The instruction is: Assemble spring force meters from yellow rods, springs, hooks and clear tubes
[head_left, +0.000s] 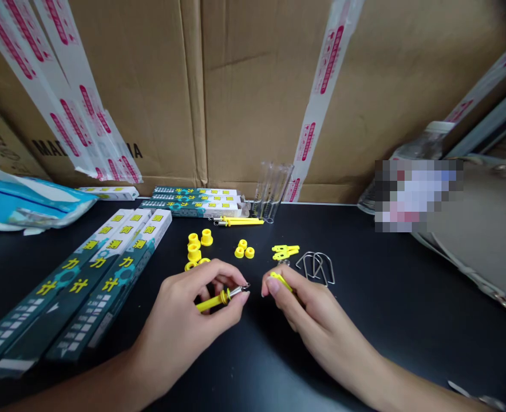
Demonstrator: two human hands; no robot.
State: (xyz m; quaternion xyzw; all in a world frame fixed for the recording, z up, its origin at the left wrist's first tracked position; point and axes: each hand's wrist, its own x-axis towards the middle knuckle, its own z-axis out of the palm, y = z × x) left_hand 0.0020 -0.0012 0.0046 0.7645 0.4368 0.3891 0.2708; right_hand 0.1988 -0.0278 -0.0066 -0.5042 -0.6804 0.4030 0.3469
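Observation:
My left hand (197, 309) pinches a yellow plastic rod (210, 303) with a metal spring and small wire loop at its tip, pointing right. Across a small gap, my right hand (298, 297) grips a small yellow plastic piece (281, 280) between thumb and fingers; most of it is hidden. Beyond the right hand lie flat yellow plastic pieces (286, 252) and bent metal hooks (317, 266). Several yellow flanged caps (207, 237) stand past my left hand, partly covered by it. Three smaller yellow caps (244, 250) sit between the groups.
Long dynamometer boxes (124, 263) lie at the left, with more boxes (193, 200) at the back. Clear plastic tubes (272, 189) stand beside yellow spring rods (240, 221). A blue packet (34, 200) is far left; a bottle (425, 143) and grey bag (480, 229) are right. Cardboard (253, 86) walls the back.

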